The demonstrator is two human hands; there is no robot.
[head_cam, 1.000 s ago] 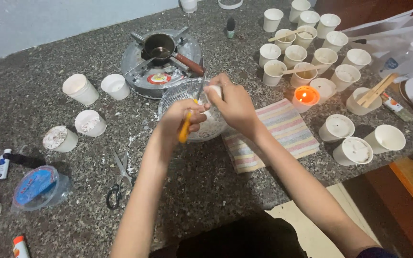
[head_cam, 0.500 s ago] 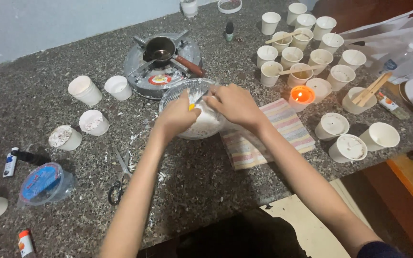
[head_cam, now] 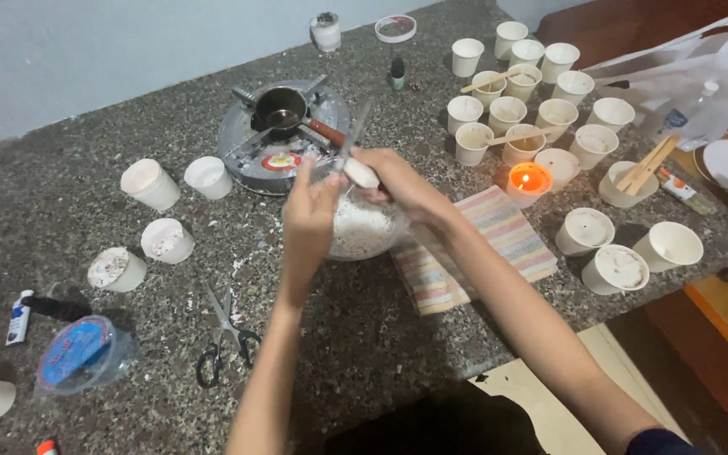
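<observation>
Both my hands meet over a clear glass bowl (head_cam: 372, 240) holding white flakes, at the middle of the speckled stone counter (head_cam: 364, 354). My right hand (head_cam: 398, 181) grips a white oval lump (head_cam: 363, 173) above the bowl. My left hand (head_cam: 309, 215) is closed around the handle of a knife; its blade (head_cam: 352, 135) points up and away, resting against the lump. The handle is hidden in my fist.
Behind the bowl stands a small round burner (head_cam: 254, 156) with a dark saucepan (head_cam: 281, 109). A striped cloth (head_cam: 486, 244) and a lit candle (head_cam: 530, 179) lie to the right, among several white cups (head_cam: 507, 114). Scissors (head_cam: 225, 337) and a blue-lidded tub (head_cam: 73, 354) sit front left.
My hands have lifted from low in the bowl to just above its far rim. The knife has turned, and its blade now points upward. The view has shifted slightly.
</observation>
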